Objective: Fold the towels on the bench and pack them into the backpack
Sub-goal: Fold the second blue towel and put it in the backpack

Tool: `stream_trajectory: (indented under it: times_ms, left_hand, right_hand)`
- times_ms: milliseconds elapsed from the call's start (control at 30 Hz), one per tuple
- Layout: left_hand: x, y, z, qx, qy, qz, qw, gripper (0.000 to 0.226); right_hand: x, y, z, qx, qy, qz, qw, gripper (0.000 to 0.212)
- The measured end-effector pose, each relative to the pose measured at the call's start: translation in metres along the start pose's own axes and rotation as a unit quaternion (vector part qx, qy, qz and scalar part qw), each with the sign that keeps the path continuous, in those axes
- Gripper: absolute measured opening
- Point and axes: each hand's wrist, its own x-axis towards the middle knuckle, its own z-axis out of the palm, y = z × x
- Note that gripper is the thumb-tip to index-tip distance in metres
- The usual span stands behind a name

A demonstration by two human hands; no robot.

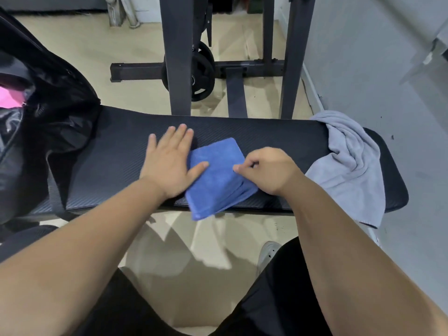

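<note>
Blue towel (218, 175) lies folded on bench (116, 151), no writing legible.

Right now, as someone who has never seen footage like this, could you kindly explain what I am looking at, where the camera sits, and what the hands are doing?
There is no machine here: a person wears one camera on the head, looking down at their own bare arms. The left hand lies flat, partly on a folded blue towel; the right hand pinches that towel's edge. The towel sits on a black padded bench, one corner overhanging the near edge. An unfolded grey towel drapes over the bench's right end. A black backpack stands at the left.
</note>
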Motion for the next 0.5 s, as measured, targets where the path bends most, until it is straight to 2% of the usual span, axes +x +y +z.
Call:
stream_trajectory:
  times_ms: [67, 100, 167, 233, 267, 367, 433, 500]
  left_hand:
    - [-0.007, -0.018, -0.007, -0.044, 0.002, -0.051, 0.998, 0.096]
    - [-0.011, -0.023, -0.011, -0.073, -0.007, -0.065, 0.995, 0.090]
    - [-0.019, -0.027, -0.014, -0.119, -0.031, -0.065, 0.990, 0.087]
    - [-0.023, -0.024, -0.017, -0.155, -0.051, -0.041, 0.986, 0.105]
    - [-0.022, -0.021, -0.018, -0.170, -0.061, -0.032, 0.983, 0.114]
    - [-0.014, -0.007, -0.021, -0.134, -0.108, -0.011, 0.985, 0.128]
    - [-0.007, -0.001, -0.024, -0.079, -0.153, 0.006, 0.985, 0.135]
    - [-0.001, 0.000, -0.026, -0.051, -0.185, 0.020, 0.981, 0.137]
  right_hand:
    - [-0.006, -0.003, 0.002, -0.025, -0.038, -0.027, 0.999, 0.039]
    - [-0.006, -0.004, 0.002, -0.034, -0.026, -0.033, 0.999, 0.039]
    - [-0.002, -0.008, 0.000, -0.017, 0.038, -0.029, 0.999, 0.030]
    - [0.007, -0.014, -0.003, -0.004, 0.083, -0.035, 0.996, 0.023]
    - [0.013, -0.018, -0.005, -0.024, 0.069, -0.046, 0.996, 0.041]
    - [0.031, -0.030, -0.010, -0.138, -0.090, -0.078, 0.983, 0.119]
    - [0.042, -0.033, -0.011, -0.237, -0.181, -0.072, 0.952, 0.144]
    - [0.047, -0.032, -0.008, -0.278, -0.219, -0.054, 0.934, 0.153]
